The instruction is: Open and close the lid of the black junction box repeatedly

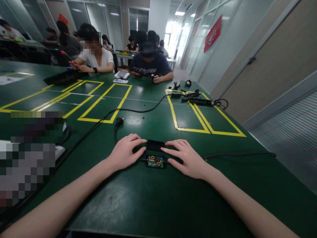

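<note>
On the green tabletop (111, 198), L hand (127, 152) & R hand (185, 157) hold black adapter cover (155, 145) btwn them, each grip on one end, just beyond exposed PCB (155, 161). Step's prob. positioning cover; next move likely needs level, two-handed control.

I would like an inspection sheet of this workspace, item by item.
Surface: glossy dark-green table with yellow tape outlines.
Work pieces: green circuit board in black rectangular casing; hollow black shell beyond it.
Clutter: slim black object, far right; pixelated items, left, unidentifiable.
Grips: bare left hand and bare right hand at opposite ends of the shell, fingertips touching or nearly touching.
Cables: long black cord across the table; black power plug beyond left hand; black cable, right.
Surroundings: seated people across the table; red banner at right.
</note>
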### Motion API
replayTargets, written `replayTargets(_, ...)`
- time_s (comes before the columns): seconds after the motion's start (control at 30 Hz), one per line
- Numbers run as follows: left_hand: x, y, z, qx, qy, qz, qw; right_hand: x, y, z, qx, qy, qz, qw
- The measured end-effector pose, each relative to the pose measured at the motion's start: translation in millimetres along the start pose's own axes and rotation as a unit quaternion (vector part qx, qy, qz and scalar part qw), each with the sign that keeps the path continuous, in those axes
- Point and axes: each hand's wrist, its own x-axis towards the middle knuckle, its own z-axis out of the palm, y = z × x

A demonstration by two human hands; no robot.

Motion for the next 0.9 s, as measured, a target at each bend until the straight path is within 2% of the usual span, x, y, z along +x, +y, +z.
replayTargets(0.1,-0.1,-1.1,6.4,0.000,-0.034,-0.038,0.999,0.7,-1.5,3.4,0.022,-0.019,0.004,1.000)
replayTargets(0.23,-0.4,2.8,9.8,-0.026,-0.031,-0.087,0.995,1.1,-3.1,5.5,0.078,0.000,0.028,0.997)
replayTargets(0.37,0.1,7.1,7.7,-0.140,-0.043,-0.133,0.980,2.5,-4.5,7.2,0.169,0.040,0.053,0.983)
replayTargets(0.5,2.3,8.8,3.9,-0.260,-0.075,-0.166,0.948,4.0,-6.1,11.1,0.276,0.082,0.109,0.951)
replayTargets(0.63,4.0,8.2,2.3,-0.280,-0.082,-0.166,0.942,3.8,-6.4,17.4,0.388,0.082,0.202,0.896)
replayTargets(0.7,4.2,7.9,2.5,-0.277,-0.088,-0.172,0.941,3.9,-5.9,18.7,0.403,0.081,0.221,0.884)
replayTargets(0.9,4.5,7.9,1.6,-0.329,-0.118,-0.205,0.914,4.8,-6.2,12.7,0.267,0.029,0.209,0.940)
